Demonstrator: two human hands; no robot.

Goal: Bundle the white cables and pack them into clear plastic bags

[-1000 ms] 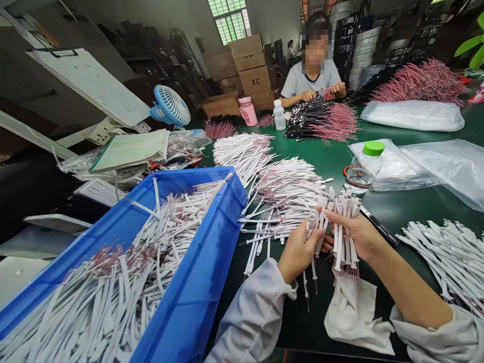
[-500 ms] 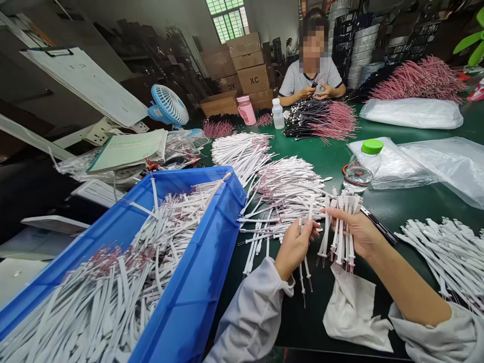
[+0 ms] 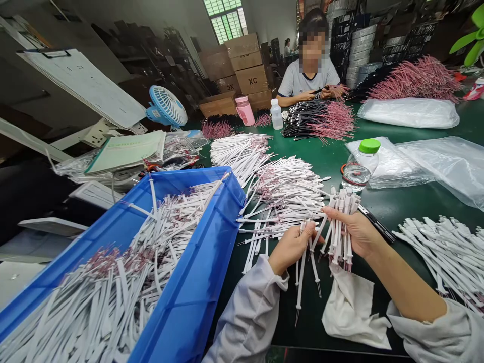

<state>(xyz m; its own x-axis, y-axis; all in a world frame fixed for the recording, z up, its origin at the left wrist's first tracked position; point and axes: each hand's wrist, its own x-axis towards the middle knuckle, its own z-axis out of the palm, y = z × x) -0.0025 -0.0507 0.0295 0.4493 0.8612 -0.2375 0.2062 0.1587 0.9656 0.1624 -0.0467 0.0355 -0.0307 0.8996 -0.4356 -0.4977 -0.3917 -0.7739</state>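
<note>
Right hand closed round a bundle, left hand pinching a few leads

Right of centre in the frame, the right hand (image 3: 359,233) grips a bundle of white flat-sleeved leads (image 3: 336,237), thumb across the front, blocky ends up and thin reddish wires down; an upright hold like this probably lines up the ends and leaves them in plain sight. Just beside it, the left hand (image 3: 291,248) pinches a few separate leads (image 3: 300,287) that hang at differing angles, perhaps to set them apart from the bundle. Their sleeves look smooth and narrow, with a small white collar low down and fine wire tips beyond. A crumpled white cloth (image 3: 351,312) lies below the bundle; whether the wires touch it, I cannot tell. A pile of similar leads (image 3: 291,194) spreads mid-frame, seemingly for easy reach, while a blue bin (image 3: 196,282) at lower left holds many more and another pile (image 3: 446,247) lies at the right edge
</note>
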